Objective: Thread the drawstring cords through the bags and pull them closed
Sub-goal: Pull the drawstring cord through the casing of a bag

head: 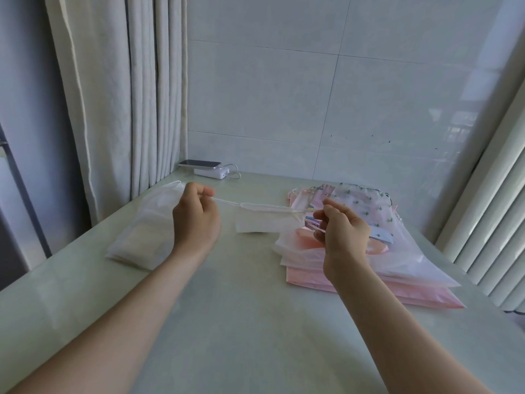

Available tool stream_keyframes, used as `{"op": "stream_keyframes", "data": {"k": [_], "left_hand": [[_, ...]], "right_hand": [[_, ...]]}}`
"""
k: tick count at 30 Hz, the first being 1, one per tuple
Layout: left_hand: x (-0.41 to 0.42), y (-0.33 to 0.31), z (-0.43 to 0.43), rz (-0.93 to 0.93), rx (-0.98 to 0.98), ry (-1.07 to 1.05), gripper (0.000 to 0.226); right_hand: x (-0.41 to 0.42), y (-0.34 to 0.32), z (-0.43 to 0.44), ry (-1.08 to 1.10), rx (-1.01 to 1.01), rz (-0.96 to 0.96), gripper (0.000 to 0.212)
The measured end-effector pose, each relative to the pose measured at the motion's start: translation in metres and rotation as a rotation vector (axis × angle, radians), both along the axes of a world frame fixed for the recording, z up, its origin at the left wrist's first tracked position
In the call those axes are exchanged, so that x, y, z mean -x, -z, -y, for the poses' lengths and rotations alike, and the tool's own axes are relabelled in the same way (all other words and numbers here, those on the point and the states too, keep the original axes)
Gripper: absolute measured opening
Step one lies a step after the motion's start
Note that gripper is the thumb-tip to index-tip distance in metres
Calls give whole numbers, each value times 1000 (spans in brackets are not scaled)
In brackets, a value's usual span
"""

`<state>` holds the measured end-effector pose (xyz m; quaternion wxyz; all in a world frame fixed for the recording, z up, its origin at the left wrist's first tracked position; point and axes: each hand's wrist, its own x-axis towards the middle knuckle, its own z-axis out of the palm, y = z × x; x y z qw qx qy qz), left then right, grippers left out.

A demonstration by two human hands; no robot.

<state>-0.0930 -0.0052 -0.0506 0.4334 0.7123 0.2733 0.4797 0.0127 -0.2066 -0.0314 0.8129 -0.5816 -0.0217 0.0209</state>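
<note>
Between left hand (pixel 196 216) and right hand (pixel 342 233), head view: small white bag (pixel 262 224) hung off its cord (pixel 227 202), over the table (pixel 255 322); could not tell if its bottom edge touched the top.
bag mouth: gathered along the top edge, cord running through it.
cord: white, stretched near level from one hand to the other; right end blurred against the pile behind.
left hand: curled into a fist, gripped the cord's left end.
right hand: thumb and fingertips pinched the cord's right end, other fingers loosely bent.
white pile (pixel 142 237): flat white bags on the table, just left of left hand, near the curtain (pixel 113 95).
pink pile (pixel 383 268): pink and printed bags stacked on the table's right side, under and behind right hand.
phone (pixel 200 164): lay on a white power bank (pixel 211 172) at the table's far edge by the tiled wall (pixel 312 81).
cable (pixel 235 173): white, looped beside the power bank.
curtain: pale, hung at left behind the table.
</note>
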Motion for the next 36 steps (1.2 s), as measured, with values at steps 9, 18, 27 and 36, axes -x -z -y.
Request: {"op": "stream_keyframes", "data": {"k": [9, 18, 27, 36], "left_hand": [[0, -1, -1, 405, 403, 117, 17], [-6, -10, 5, 378, 580, 395, 31], [3, 3, 5, -292, -571, 332, 28], [5, 8, 4, -546, -694, 233, 24]], "right_hand": [[6, -6, -2, 33, -282, -116, 25], [11, -7, -7, -91, -540, -254, 35], [3, 15, -9, -57, 650, 661, 28], [-5, 25, -3, -43, 1392, 1060, 18]]}}
